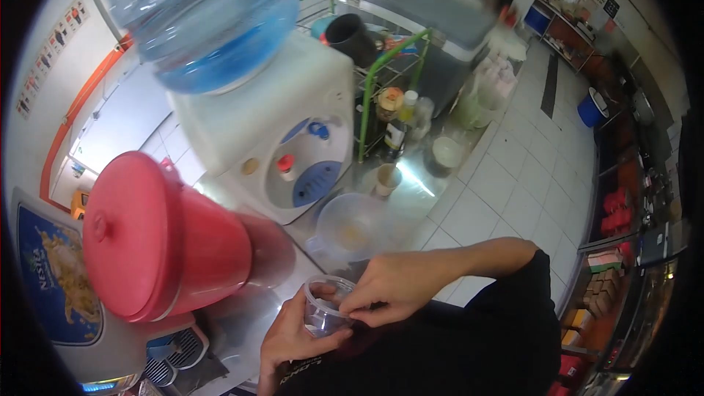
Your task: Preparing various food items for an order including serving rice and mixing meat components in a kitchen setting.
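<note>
My left hand [300, 330] holds a clear plastic cup [324, 316] from below and the side, with its open rim tilted up. The fingertips of my right hand [385, 291] are pinched together at the cup's right rim. Whether they grip the rim or something small inside cannot be told. Just beyond my hands, on the metal counter, stands a translucent plastic jug [349, 228] with a little yellowish content. A small beige cup [388, 179] stands behind the jug.
A red lidded bucket [214, 247] stands at the left, near a white water dispenser [264, 137] with a large blue bottle [203, 27]. Behind are a green wire rack [367, 99], bottles, a pale bowl [446, 153] and a grey chest [412, 5]. Tiled floor [506, 176] lies at the right.
</note>
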